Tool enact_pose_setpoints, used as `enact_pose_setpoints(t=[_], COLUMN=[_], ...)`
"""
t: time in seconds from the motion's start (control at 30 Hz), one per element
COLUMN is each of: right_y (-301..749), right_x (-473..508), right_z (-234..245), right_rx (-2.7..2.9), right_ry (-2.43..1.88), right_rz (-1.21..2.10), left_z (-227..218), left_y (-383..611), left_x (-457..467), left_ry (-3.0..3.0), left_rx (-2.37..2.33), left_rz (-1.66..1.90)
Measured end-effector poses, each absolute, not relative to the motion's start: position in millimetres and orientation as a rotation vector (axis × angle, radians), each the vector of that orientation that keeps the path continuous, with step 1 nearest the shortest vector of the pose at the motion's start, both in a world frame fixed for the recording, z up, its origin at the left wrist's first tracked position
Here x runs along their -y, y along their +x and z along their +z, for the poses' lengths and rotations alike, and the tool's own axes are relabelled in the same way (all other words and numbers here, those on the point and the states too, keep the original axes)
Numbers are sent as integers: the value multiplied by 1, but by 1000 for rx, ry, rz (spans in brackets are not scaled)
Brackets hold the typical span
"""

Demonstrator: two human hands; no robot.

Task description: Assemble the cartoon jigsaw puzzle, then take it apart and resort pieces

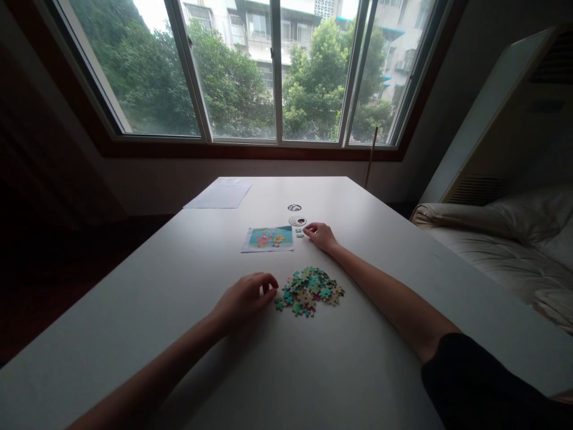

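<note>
My left hand rests at the left edge of a heap of jigsaw puzzle pieces, mostly teal, green and yellow. Its fingers are loosely bent, with a gap between thumb and forefinger, and nothing shows in them. Farther out, my right hand is closed at the fingertips on a small puzzle piece, mostly hidden by the fingers. Just left of those fingertips, a few pale teal pieces lie on the table. Beside them is a picture sheet with colourful cartoon figures on teal.
The white table narrows toward the window. Two round flat discs lie beyond my right hand, and white paper lies at the far left. A padded sofa stands to the right, near a tall pale appliance.
</note>
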State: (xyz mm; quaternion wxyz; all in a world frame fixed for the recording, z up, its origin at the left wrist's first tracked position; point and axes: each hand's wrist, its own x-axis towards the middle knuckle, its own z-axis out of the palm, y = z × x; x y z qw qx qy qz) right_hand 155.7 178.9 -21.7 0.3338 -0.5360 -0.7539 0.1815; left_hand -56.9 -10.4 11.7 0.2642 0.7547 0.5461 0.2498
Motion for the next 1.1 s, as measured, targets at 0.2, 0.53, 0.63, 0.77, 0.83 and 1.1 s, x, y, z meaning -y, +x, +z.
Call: enact_pose_setpoints(t=[0.2,0.53,0.63,0.77,0.83,1.1], right_y=[170,228,236,236,232,217], right_x=[-160,-100,-87,-81,-80,-57], right_z=[-21,-8,-8,-11,-13,-6], right_rx=[1896,1790,1733,1657,1634,1702], right_ry=[-1320,-1223,-1190,-1154,-1136,-1069], right_rz=[639,937,1013,1058,1044,915], left_z=[18,19,19,18,15,8], left_y=[-56,-49,-49,-48,-47,-42], left_x=[21,23,22,21,21,18], left_ry=[2268,2164,2120,2096,2084,2045], left_rx=[-1528,-1582,-1526,-1522,-1518,-1476], left_rz=[393,259,297,348,387,583])
